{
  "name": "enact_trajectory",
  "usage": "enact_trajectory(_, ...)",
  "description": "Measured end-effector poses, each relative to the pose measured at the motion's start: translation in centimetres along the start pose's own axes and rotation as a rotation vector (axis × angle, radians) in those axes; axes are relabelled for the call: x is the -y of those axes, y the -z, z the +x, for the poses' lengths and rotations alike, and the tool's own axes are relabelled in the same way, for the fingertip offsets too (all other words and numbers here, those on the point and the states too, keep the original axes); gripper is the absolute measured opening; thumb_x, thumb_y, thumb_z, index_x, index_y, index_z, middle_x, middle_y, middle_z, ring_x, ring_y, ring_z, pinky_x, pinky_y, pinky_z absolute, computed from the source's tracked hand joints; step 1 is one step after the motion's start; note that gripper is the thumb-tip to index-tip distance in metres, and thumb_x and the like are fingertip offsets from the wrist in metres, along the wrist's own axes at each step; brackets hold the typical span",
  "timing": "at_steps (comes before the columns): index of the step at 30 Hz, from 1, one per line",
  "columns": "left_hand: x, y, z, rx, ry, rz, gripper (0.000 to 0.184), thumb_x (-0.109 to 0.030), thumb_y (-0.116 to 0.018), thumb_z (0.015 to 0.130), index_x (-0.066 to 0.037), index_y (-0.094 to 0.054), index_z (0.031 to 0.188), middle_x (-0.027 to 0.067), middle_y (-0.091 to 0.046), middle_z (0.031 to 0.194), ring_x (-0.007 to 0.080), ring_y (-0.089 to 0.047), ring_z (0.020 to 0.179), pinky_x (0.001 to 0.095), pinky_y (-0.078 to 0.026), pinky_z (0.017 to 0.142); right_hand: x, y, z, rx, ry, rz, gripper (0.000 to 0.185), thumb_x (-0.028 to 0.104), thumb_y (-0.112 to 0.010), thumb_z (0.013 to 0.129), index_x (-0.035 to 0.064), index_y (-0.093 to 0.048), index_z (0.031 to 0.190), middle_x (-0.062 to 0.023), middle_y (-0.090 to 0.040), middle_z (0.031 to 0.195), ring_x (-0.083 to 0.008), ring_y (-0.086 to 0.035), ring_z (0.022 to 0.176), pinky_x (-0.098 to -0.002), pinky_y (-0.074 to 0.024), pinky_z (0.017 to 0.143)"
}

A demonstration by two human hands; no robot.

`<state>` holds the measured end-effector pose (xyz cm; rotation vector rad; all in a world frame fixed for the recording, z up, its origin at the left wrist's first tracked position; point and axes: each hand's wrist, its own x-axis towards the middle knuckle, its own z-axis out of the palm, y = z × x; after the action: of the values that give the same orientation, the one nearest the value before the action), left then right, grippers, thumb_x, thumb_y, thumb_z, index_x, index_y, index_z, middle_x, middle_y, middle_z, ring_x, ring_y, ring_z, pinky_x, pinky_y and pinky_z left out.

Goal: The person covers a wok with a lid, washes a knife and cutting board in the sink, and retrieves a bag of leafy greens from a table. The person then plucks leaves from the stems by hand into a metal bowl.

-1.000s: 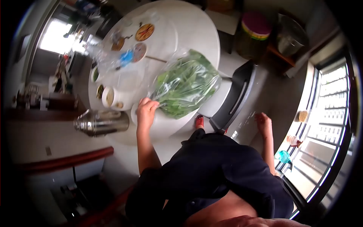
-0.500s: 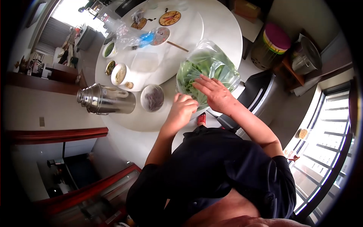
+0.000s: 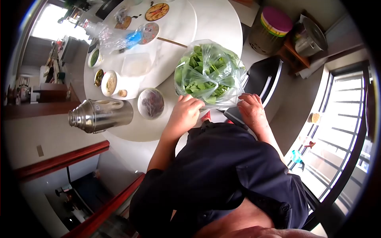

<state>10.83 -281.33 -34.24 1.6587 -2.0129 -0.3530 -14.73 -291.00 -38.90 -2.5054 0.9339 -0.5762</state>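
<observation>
A clear plastic bag of green leaves [image 3: 208, 73] lies at the near right edge of the round white table [image 3: 170, 85]. My left hand [image 3: 186, 112] is closed on the near left edge of the bag. At the bag's near right edge my right hand [image 3: 252, 111] pinches the plastic. The film between both hands is pulled wide, with the leaves beyond it. A round bowl with dark contents [image 3: 151, 104] stands to the left of my left hand.
A metal flask [image 3: 103, 115] lies at the table's left edge. Beyond are a white bowl [image 3: 109, 83], a clear container [image 3: 135, 64], a crumpled blue and clear bag [image 3: 119, 39] and a patterned round mat [image 3: 157, 12]. A black chair [image 3: 264, 79] stands right of the table.
My right hand first came to the bag from the right side, then moved to its near right edge. The bag has turned, its near edge now stretched between both hands.
</observation>
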Motion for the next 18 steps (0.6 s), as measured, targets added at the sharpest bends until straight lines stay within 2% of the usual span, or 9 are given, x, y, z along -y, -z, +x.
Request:
enact_trajectory(7, 0.9, 0.1, 2.0, -0.104, -0.050, -0.047, 0.012, 0.004, -0.057, 0.076, -0.003, -0.060, 0.085, 0.0077, -0.063, 0.088, 0.0288, -0.061, 0.077, 0.0380, -0.049, 0.068, 0.9, 0.5, -0.6, -0.072, -0.016, 0.003, 0.012, 0.003, -0.066, 0.073, 0.0047, -0.061, 0.083, -0.0068, -0.061, 0.104, -0.0271, -0.056, 0.106, -0.0393, -0.0439, 0.090)
enact_trajectory(10, 0.2, 0.0, 2.1, -0.093, 0.092, -0.061, 0.011, -0.003, -0.062, 0.079, -0.004, -0.059, 0.089, 0.0068, -0.061, 0.091, 0.0289, -0.062, 0.072, 0.0371, -0.050, 0.061, 1.2, 0.5, -0.9, -0.061, -0.033, 0.010, 0.010, 0.003, -0.065, 0.074, 0.0047, -0.061, 0.083, -0.0064, -0.062, 0.104, -0.0266, -0.056, 0.106, -0.0389, -0.0442, 0.090)
enact_trajectory(13, 0.6, -0.5, 2.1, -0.031, 0.129, 0.031, 0.019, -0.012, -0.068, 0.078, -0.006, -0.058, 0.093, 0.0057, -0.060, 0.090, 0.0277, -0.062, 0.067, 0.0361, -0.050, 0.057, 1.8, 0.2, -1.0, -0.054, -0.039, 0.038, 0.007, 0.006, -0.062, 0.074, 0.0050, -0.063, 0.081, -0.0068, -0.063, 0.101, -0.0266, -0.057, 0.101, -0.0393, -0.0440, 0.090)
enact_trajectory(14, 1.1, -0.8, 1.7, 0.021, 0.142, 0.050, 0.028, -0.019, -0.072, 0.076, -0.007, -0.058, 0.097, 0.0061, -0.059, 0.089, 0.0275, -0.063, 0.070, 0.0366, -0.050, 0.059, 1.8, 0.1, -1.1, -0.036, -0.038, 0.046, 0.007, 0.006, -0.062, 0.074, 0.0050, -0.063, 0.081, -0.0068, -0.063, 0.101, -0.0267, -0.057, 0.100, -0.0391, -0.0442, 0.089)
enact_trajectory(18, 1.7, -1.5, 0.7, 0.116, 0.184, 0.073, 0.023, -0.021, -0.072, 0.076, -0.008, -0.060, 0.091, 0.0056, -0.060, 0.088, 0.0277, -0.062, 0.073, 0.0375, -0.049, 0.063, 1.5, -0.9, -1.0, 0.019, -0.010, 0.029, 0.008, 0.008, -0.062, 0.074, 0.0062, -0.064, 0.081, -0.0057, -0.063, 0.097, -0.0262, -0.058, 0.093, -0.0374, -0.0453, 0.085)
